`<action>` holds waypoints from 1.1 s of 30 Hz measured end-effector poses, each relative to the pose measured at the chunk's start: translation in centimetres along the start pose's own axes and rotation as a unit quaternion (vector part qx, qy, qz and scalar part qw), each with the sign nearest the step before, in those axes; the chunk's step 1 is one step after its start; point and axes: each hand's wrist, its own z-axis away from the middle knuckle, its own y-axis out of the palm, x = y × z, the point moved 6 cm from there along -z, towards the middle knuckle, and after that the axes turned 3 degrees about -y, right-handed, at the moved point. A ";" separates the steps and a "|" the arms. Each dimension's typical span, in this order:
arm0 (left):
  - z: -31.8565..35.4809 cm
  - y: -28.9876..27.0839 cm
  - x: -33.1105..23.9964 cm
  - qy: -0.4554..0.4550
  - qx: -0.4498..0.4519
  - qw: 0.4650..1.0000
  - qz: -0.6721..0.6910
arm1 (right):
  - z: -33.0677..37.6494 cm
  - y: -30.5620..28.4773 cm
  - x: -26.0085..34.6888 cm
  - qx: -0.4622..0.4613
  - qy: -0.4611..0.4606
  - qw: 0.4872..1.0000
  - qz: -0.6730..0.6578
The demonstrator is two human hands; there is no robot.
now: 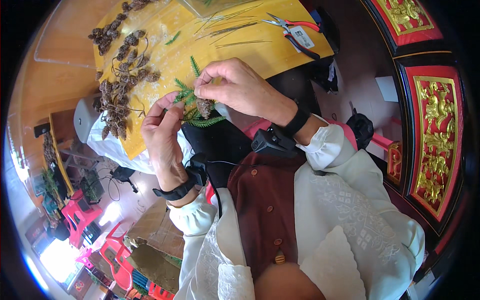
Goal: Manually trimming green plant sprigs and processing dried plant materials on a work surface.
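Observation:
In front of my body I hold an artificial evergreen sprig with several green needled tips. A small brown pine cone hangs among its needles. My left hand is closed on the sprig's left side, thumb against fingers. From the right, my right hand pinches it just above the cone, thumb and forefinger together. The fingers partly cover the stem, so I cannot make out whether a thin wire lies between them. Both hands are over the near edge of the yellow table.
Bunches of wired pine cones lie along the table's left side. Thin wire stems and red-and-black pliers lie at the far right. A loose green tip rests near the middle. A cardboard box stands at lower left, near pink chairs.

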 end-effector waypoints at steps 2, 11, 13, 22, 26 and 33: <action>0.0 0.1 0.0 0.004 -0.018 1.000 0.002 | 0.1 -0.1 0.2 -0.007 -0.019 1.000 0.020; -0.3 0.1 0.3 0.019 -0.002 0.998 0.066 | 0.5 -0.1 1.5 -0.086 -0.151 0.973 0.153; -0.3 0.1 0.3 0.026 0.000 0.997 0.074 | 0.6 -0.1 1.7 -0.091 -0.157 0.971 0.154; -0.1 0.3 0.2 0.030 -0.028 0.993 0.114 | 0.9 0.0 3.0 -0.101 -0.216 0.954 0.180; 0.0 0.6 0.3 0.019 0.011 0.994 0.108 | 0.7 0.0 2.6 -0.096 -0.176 0.962 0.185; 0.4 0.7 -0.1 0.052 -0.020 0.997 0.051 | 0.6 0.1 2.4 -0.088 -0.134 0.967 0.199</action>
